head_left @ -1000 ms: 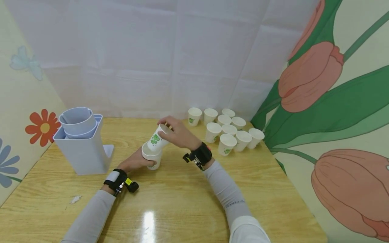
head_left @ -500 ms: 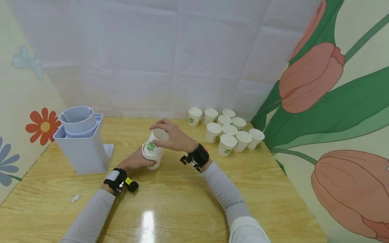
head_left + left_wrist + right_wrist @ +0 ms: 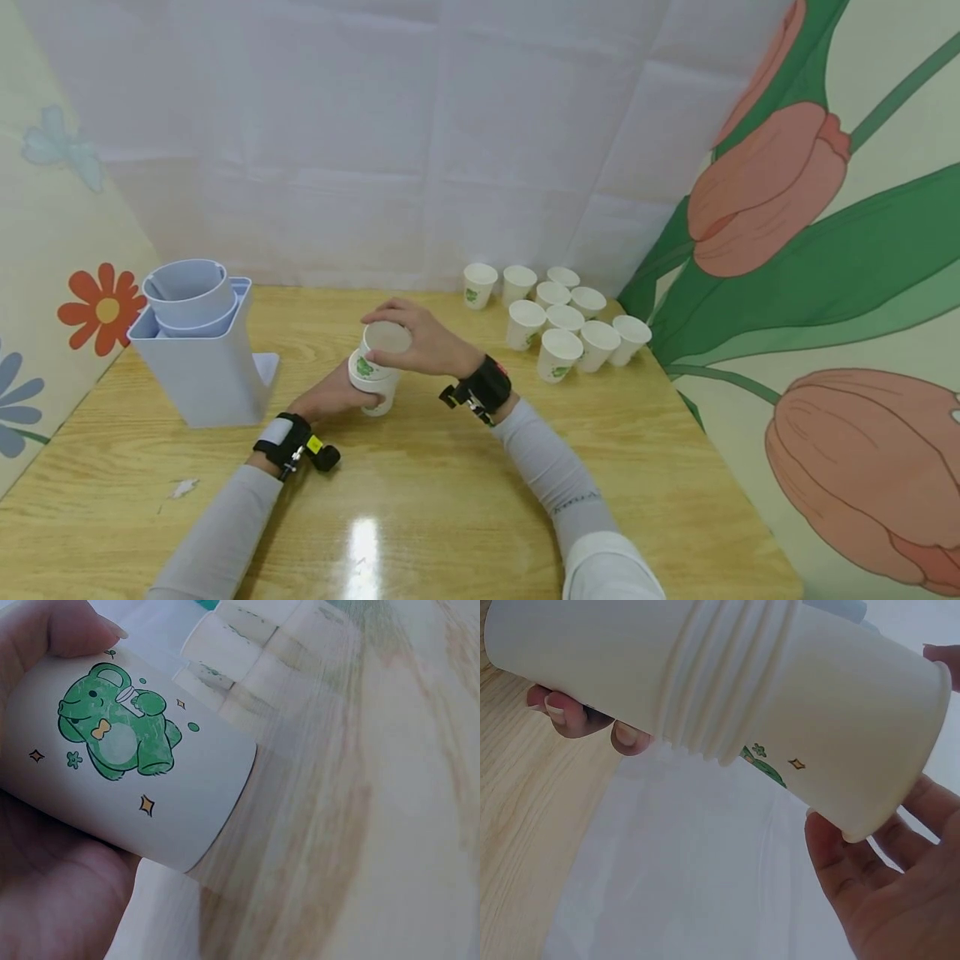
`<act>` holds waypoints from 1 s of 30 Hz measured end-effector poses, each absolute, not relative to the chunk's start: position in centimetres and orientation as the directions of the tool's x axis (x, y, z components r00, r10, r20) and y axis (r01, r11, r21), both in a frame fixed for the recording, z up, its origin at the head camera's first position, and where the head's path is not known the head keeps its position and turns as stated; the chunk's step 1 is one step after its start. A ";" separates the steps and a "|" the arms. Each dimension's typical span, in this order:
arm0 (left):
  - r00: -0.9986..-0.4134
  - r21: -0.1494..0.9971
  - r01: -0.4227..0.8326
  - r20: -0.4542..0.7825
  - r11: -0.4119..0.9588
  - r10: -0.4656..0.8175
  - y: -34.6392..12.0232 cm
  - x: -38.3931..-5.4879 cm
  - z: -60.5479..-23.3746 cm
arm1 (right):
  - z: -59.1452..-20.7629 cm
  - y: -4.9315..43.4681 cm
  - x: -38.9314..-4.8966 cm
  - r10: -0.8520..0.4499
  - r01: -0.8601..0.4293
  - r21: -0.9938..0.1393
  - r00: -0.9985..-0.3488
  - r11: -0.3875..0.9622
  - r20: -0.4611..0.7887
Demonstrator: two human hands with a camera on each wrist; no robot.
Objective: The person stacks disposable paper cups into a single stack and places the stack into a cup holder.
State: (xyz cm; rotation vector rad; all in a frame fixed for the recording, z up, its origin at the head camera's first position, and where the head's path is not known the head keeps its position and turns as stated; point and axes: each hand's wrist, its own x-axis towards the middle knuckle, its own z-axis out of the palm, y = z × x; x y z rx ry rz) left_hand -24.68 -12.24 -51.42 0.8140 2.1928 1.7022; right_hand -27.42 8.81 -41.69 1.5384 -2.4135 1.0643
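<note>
A short stack of white paper cups (image 3: 377,386) is gripped by my left hand (image 3: 330,395). Its outer cup (image 3: 124,742) bears a green cartoon animal, seen close in the left wrist view. Over the stack, my right hand (image 3: 422,342) holds another paper cup (image 3: 855,712) by its rim, thumb on one side and fingers on the other. That cup's lower part sits inside the stack, and several nested rims (image 3: 727,675) show below it in the right wrist view. The fingers (image 3: 566,712) of my left hand curl under the stack.
Several loose paper cups (image 3: 561,357) stand upright in a cluster at the back right of the wooden table (image 3: 450,500). At the left is a pale blue square bin (image 3: 213,379) with a round container (image 3: 191,296) in its top. A white sheet (image 3: 315,150) hangs behind.
My right hand has moved left and slightly down, bringing its cup from a tilt at the stack's mouth into line with it and deeper inside. The left hand has stayed nearly still.
</note>
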 end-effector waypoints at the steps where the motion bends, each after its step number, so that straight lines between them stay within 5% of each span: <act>1: -0.814 0.947 0.279 0.143 0.162 0.563 -12.3 -24.7 -51.4 | -41.6 8.8 -27.4 -0.764 -0.829 -0.500 -0.487 0.253 0.422; 30: -0.818 0.949 0.277 0.150 0.152 0.555 -12.2 -24.7 -51.5 | -42.6 7.4 -26.8 -0.808 -0.851 -0.446 -0.459 0.279 0.370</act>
